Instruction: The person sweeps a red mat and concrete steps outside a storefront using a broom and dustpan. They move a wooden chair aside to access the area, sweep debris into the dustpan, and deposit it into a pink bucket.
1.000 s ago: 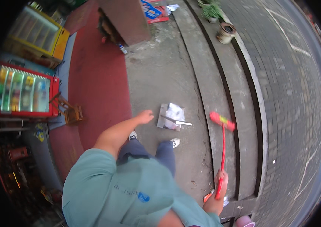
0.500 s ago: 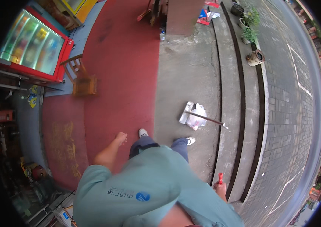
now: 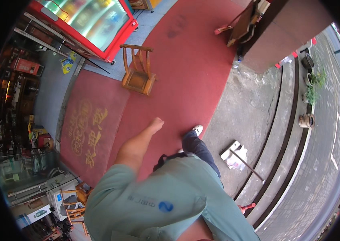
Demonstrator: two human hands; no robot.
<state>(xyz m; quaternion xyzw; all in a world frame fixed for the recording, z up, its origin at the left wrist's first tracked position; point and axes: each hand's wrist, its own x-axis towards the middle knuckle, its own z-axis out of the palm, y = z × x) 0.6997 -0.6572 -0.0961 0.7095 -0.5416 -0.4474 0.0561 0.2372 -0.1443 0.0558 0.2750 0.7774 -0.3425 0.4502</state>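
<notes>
My left hand (image 3: 156,123) is held out in front over the red floor covering (image 3: 166,88), its fingers curled in with nothing visible in them. Low at the right, my right hand (image 3: 242,208) is closed around a red handle (image 3: 250,206). Whatever that handle belongs to is hidden by my sleeve and arm. On the grey concrete to the right stands a long-handled metal dustpan (image 3: 225,153), with a white plastic bag (image 3: 239,160) at it. The dustpan's handle (image 3: 254,172) slants toward the steps, apart from both hands.
A wooden chair (image 3: 138,80) stands ahead, near a red-framed glass-door fridge (image 3: 115,46). A brown pillar (image 3: 286,34) rises at the far right. Concrete steps (image 3: 284,150) descend beside a pot (image 3: 307,120) and plants (image 3: 316,86). More chairs (image 3: 75,203) and a shop counter (image 3: 27,168) are at left.
My view has turned left, so the chair, fridge and dustpan sit farther right in the picture. My legs have stepped. The right hand keeps the red handle, now pointing more sideways.
</notes>
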